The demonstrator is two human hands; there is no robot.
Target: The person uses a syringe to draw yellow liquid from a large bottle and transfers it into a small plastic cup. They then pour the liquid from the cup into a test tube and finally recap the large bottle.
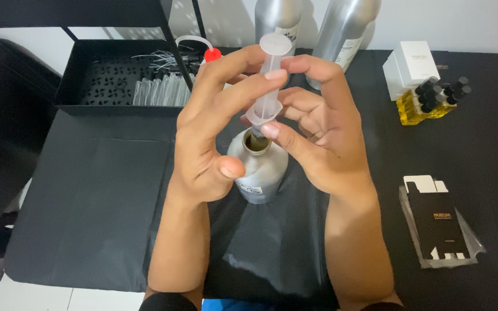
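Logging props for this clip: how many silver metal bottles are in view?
3: one open bottle under the syringe between both hands, two tall ones upright at the table's far edge. Others may be hidden.

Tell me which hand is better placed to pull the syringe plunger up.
Left, probably: left hand has fingertips up by the plunger top of the syringe; right hand grips the barrel flange above the bottle.

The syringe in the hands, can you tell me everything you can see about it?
The syringe is clear, see-through plastic, with a round flat plunger top and a flange low on its barrel. It stands nearly upright, tip down in the open mouth of a silver metal bottle on the black table. The left hand and right hand both pinch it with their fingers. Its tip is hidden.
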